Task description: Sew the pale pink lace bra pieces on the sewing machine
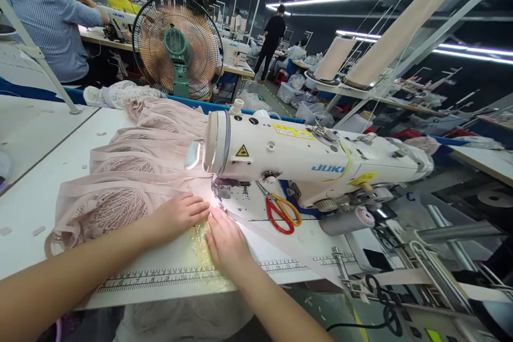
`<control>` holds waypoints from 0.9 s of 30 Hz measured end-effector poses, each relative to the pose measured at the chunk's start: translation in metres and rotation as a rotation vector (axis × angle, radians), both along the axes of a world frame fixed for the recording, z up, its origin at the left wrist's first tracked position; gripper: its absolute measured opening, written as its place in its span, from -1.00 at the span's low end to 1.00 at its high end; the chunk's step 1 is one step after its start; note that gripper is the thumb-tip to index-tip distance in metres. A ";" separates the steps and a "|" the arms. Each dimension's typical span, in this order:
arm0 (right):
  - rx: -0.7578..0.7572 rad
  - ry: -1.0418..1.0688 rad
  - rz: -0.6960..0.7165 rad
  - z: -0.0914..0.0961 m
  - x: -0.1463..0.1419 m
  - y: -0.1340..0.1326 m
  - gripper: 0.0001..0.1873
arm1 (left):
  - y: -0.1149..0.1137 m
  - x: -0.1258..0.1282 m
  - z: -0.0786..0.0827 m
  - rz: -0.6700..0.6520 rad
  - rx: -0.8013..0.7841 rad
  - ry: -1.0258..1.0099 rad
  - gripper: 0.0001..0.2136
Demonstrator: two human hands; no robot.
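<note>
A pale pink garment piece [160, 183] of mesh and lace leads up to the needle area of a white JUKI sewing machine [256, 144]. My left hand [180, 212] lies on its near edge, fingers stretched out flat and pointing toward the presser foot [245, 190]. Beside it my right hand [228, 239] rests with fingers extended close together, fingertips at the cloth just in front of the needle area. Whether its fingertips pinch the cloth is hidden. Under the right hand sits a crumpled yellowish transparent film [202, 248]. A narrow pink band [276, 243] runs from the machine to the right.
Red-and-orange-handled scissors [280, 216] lie right of the needle. A grey thread spool [348, 221] lies below the machine arm. More pink pieces [160, 117] spread leftward. A large fan [176, 45] stands behind the table. Other people [274, 35] are in the background.
</note>
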State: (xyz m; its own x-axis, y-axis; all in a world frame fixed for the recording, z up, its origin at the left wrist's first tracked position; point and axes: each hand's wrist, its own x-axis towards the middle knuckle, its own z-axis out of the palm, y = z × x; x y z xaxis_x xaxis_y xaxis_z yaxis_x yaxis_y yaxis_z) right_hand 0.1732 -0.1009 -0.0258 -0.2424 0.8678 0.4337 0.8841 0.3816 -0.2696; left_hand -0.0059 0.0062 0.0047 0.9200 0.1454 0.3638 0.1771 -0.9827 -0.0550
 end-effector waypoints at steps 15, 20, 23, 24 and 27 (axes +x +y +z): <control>-0.017 0.047 -0.005 0.004 0.000 0.001 -0.61 | 0.044 0.002 0.007 0.031 0.061 0.096 -0.69; -0.008 0.073 0.004 0.005 0.002 0.001 -0.61 | 0.030 0.002 0.020 0.160 0.092 0.117 -0.74; 0.004 0.090 0.016 0.006 0.003 0.001 -0.64 | -0.002 -0.012 0.040 0.456 0.040 0.265 -0.73; 0.016 0.100 0.028 0.007 0.003 0.002 -0.66 | -0.015 -0.019 0.046 0.565 0.002 0.342 -0.74; 0.069 0.151 0.088 0.014 0.005 0.000 -0.71 | -0.046 -0.048 0.053 0.808 -0.086 0.516 -0.76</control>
State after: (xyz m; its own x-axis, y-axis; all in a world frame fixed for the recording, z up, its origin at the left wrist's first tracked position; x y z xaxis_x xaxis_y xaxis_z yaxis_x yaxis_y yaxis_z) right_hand 0.1780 -0.1008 -0.0117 -0.2437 0.8132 0.5284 0.7977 0.4780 -0.3677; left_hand -0.0540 -0.0400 0.0578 0.5742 0.8127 -0.0995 0.7764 -0.5790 -0.2488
